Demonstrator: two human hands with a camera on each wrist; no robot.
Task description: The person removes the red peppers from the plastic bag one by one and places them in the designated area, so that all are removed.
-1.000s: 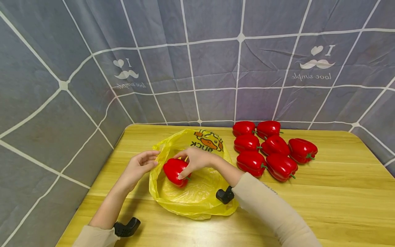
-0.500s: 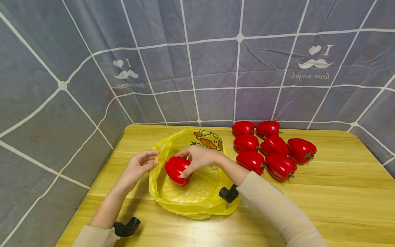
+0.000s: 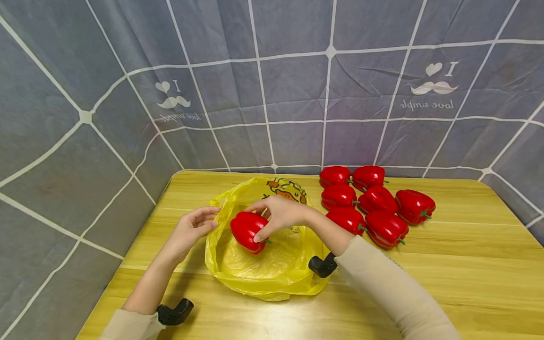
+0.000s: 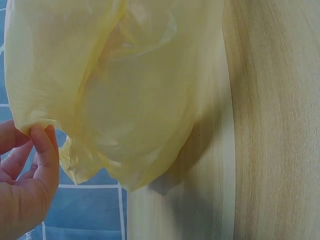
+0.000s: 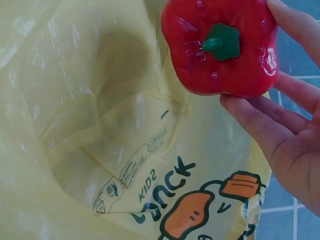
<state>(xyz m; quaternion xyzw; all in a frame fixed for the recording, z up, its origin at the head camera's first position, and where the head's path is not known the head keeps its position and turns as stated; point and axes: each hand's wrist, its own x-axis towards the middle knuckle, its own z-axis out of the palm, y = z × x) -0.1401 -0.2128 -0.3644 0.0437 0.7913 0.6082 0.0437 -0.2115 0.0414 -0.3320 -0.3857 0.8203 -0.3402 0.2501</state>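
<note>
My right hand [image 3: 280, 216] grips a red bell pepper [image 3: 248, 231] over the open mouth of a yellow plastic bag [image 3: 272, 283]. In the right wrist view the bell pepper [image 5: 220, 50] shows its green stem, with the thumb on one side and fingers on the other. Below it lies the bag's inside [image 5: 115, 100], with a duck print and no other pepper visible there. My left hand [image 3: 190, 231] pinches the bag's left rim; in the left wrist view thumb and finger of that hand [image 4: 30, 175] hold the bag's edge [image 4: 100, 100].
Several red bell peppers [image 3: 378, 200] lie grouped on the wooden table [image 3: 467, 264] to the right of the bag. A grey curtain [image 3: 297, 94] with white lines hangs behind the table and along its left side.
My right hand has moved slightly up and to the right, carrying the bell pepper with it. My left hand stays at the bag's rim.
</note>
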